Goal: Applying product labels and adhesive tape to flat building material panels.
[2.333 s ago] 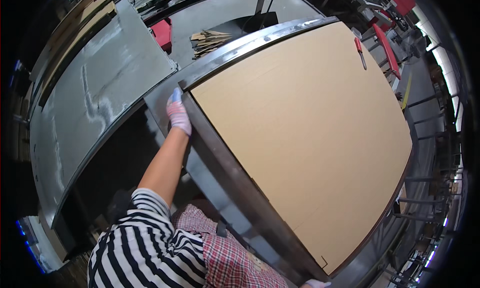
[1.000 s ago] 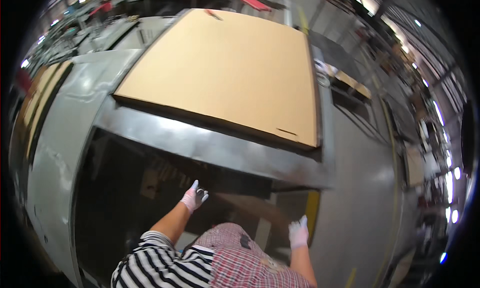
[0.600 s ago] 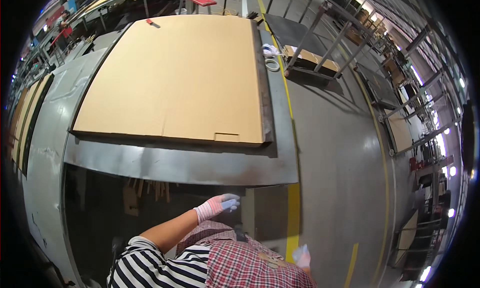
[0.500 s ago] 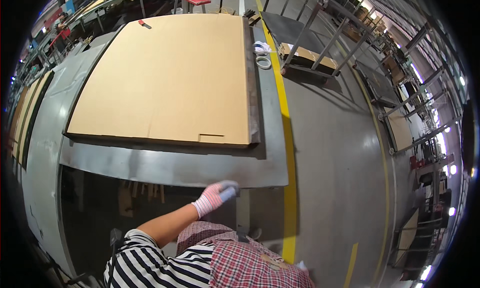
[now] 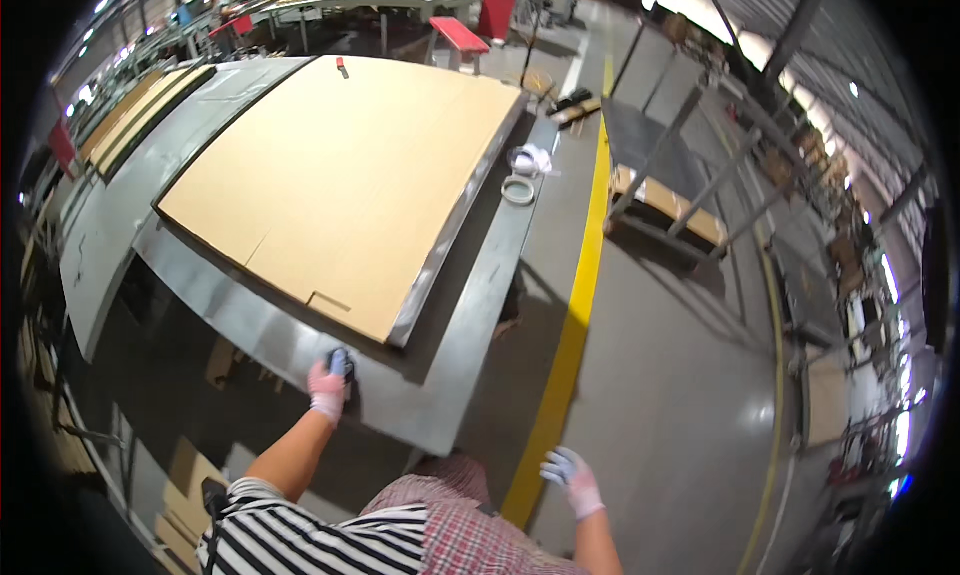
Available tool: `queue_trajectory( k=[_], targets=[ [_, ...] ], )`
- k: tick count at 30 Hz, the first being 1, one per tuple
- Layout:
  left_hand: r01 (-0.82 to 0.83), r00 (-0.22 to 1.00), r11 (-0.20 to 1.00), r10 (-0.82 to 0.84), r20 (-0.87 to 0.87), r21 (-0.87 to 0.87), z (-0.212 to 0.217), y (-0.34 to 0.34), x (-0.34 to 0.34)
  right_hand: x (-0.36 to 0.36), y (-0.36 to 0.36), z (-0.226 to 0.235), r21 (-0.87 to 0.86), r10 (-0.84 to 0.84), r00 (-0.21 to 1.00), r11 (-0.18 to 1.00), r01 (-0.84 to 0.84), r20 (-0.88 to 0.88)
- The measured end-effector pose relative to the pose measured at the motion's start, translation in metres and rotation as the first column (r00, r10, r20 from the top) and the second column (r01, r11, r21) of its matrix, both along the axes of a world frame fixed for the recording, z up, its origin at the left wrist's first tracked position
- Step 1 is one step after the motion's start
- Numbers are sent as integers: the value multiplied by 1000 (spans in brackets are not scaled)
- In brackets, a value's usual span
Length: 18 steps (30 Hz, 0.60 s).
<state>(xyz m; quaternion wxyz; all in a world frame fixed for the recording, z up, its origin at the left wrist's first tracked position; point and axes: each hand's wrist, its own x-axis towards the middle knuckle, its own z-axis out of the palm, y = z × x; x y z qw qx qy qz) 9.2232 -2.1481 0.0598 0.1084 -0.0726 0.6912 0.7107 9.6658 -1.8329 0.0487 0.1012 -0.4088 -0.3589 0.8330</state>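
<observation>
My left hand, in a pink-and-white glove with bluish fingertips, is at the front edge of the metal table. Its fingers are closed around a small dark thing, too blurred to name. Just beyond it lies a large flat cardboard-covered panel with dark edges and a small slot outlined near its front corner. My right hand, gloved alike, hangs over the floor to the right of the table with its fingers apart and holds nothing.
On the cardboard's far end lies a small red-and-dark tool. A tape roll and a white crumpled thing rest on the table's right side. A metal cart with cartons stands beyond the yellow floor line.
My view has turned, and the table appears slanted now. The left hand has come to the table's front edge, nearer the panel's slotted corner. My right hand has come fully into view.
</observation>
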Motion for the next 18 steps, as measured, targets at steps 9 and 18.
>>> queue_trajectory(
  k=[9,18],
  targets=[
    [-268,948,922,304,-93,281,-27,6,-9,-332,114,47,282,615,784,770,-573,-86],
    [-551,796,776,599,-85,308,-45,39,-34,-559,183,50,253,668,740,705,-663,80]
  ],
)
